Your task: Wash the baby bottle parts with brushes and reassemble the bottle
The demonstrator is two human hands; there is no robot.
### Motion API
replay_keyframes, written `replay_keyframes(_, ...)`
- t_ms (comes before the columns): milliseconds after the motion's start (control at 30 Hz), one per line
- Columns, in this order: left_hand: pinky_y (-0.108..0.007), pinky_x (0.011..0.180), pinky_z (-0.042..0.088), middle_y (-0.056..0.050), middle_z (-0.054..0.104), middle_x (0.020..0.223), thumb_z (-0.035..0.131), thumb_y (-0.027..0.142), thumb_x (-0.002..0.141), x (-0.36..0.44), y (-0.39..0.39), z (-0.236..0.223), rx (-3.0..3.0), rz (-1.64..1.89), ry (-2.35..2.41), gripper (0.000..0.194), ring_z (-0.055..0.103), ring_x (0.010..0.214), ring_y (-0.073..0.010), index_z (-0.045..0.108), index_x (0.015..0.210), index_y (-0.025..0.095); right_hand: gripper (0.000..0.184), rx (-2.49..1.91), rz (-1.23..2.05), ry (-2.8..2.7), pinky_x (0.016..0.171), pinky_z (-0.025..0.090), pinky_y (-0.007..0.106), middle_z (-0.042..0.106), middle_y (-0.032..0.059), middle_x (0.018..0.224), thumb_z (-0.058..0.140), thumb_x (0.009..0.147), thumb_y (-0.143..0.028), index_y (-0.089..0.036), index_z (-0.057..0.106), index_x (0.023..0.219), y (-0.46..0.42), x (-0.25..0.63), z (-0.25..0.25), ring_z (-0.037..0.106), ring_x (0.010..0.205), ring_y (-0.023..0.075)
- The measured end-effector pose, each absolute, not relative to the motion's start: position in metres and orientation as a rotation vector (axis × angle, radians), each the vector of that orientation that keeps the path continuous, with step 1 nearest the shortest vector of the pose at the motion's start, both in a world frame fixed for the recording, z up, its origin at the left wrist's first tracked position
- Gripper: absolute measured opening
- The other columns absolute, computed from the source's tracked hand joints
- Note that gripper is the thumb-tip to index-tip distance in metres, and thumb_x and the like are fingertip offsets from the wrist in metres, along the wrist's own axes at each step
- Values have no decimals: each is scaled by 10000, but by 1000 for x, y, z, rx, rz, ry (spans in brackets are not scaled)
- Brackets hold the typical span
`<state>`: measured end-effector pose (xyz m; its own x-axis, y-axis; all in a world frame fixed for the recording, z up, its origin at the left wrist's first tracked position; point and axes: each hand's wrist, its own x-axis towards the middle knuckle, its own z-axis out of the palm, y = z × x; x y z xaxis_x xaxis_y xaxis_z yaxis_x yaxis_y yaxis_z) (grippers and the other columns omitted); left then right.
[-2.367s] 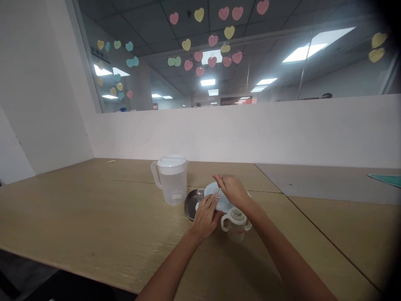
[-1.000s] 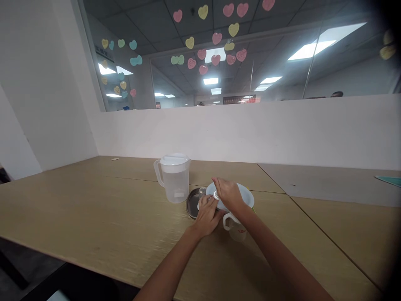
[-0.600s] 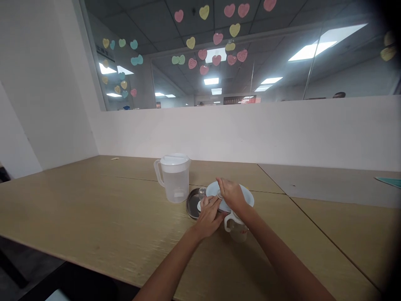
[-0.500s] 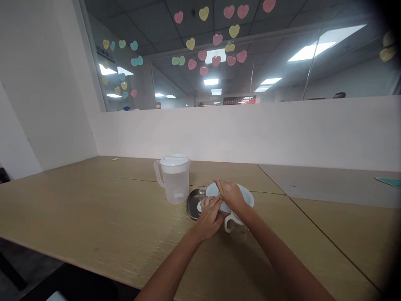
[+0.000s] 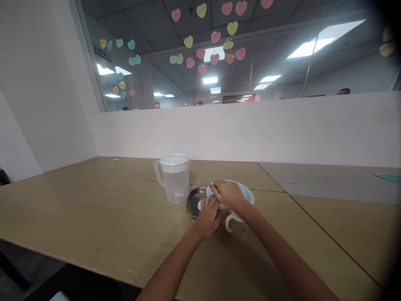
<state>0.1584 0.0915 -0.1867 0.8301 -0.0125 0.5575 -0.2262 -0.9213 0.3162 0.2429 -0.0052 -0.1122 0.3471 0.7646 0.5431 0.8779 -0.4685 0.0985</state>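
My left hand (image 5: pixel 209 216) is closed, its fingers curled low over the near side of a steel tray (image 5: pixel 191 207). My right hand (image 5: pixel 228 194) is closed above it, its fingertips meeting the left hand's fingers. What lies between the hands is hidden. A pale blue-white oval dish (image 5: pixel 249 195) shows behind the right hand. On the tray, a clear rounded cap (image 5: pixel 202 192) stands beside my left fingers, and part of a small white piece (image 5: pixel 199 205) peeks out by them. Under my right wrist is a clear cup with a white handle (image 5: pixel 240 232) and reddish markings.
A lidded translucent pitcher (image 5: pixel 176 179) holding clear liquid stands left of the tray. The wooden table (image 5: pixel 94 217) meets a white wall (image 5: pixel 219 133) with a window above. A teal piece (image 5: pixel 388 178) lies far right, a small flat scrap (image 5: pixel 115 159) at the back left.
My right hand has shifted slightly left, and its fingers have curled down over the left hand's fingers. The pitcher, tray and cup stay in place; the view has tilted a little.
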Motion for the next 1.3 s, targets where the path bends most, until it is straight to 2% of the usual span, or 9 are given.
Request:
replay_keyframes(67,-436,960,309,-82,419,1291,368,339,885,158,89,-186,2640,786,-186,417,367,1150,-246,379,1287,231,323,-2406,-749,-1381,515,237,244,627,13,728,343,915,-330,-193,575,738,-8,245,-107,547,633,127)
replay_keyframes(167,-435,971,297,-84,421,1289,363,354,887,156,87,-185,2635,793,-218,449,362,1158,-245,335,1319,234,293,-2404,-725,-1351,534,259,238,633,10,775,381,899,-307,-198,601,740,-11,248,-101,559,693,128)
replay_keyframes(400,-419,966,296,-84,443,1260,346,405,892,156,90,-184,2616,833,-138,439,364,1144,-243,367,1290,220,352,-2419,-663,-1455,588,324,226,625,35,874,317,929,-317,-212,635,823,-9,245,-105,570,791,139)
replay_keyframes(600,-423,989,271,-96,425,1289,330,424,896,157,92,-181,2606,885,-162,488,347,1178,-242,300,1332,206,334,-2410,-548,-1495,668,365,225,637,47,920,303,937,-333,-209,608,991,-9,246,-107,586,864,145)
replay_keyframes(967,-412,984,287,-89,455,1261,325,400,903,159,96,-180,2598,886,-175,445,383,1167,-228,344,1310,222,379,-2403,-711,-1562,659,342,243,655,63,819,273,952,-264,-166,610,808,-12,240,-92,588,783,154)
replay_keyframes(1167,-399,988,293,-93,494,1210,312,356,909,159,93,-178,2620,844,-280,395,422,1134,-214,406,1265,212,424,-2315,-810,-1437,757,320,264,650,60,746,245,956,-302,-168,602,771,-15,235,-84,569,750,149)
replay_keyframes(1300,-391,984,298,-87,496,1213,310,361,911,159,92,-179,2609,834,-263,406,421,1135,-210,380,1285,220,428,-2237,-647,-1392,675,325,239,659,42,767,265,946,-361,-186,621,787,-16,238,-86,570,742,141)
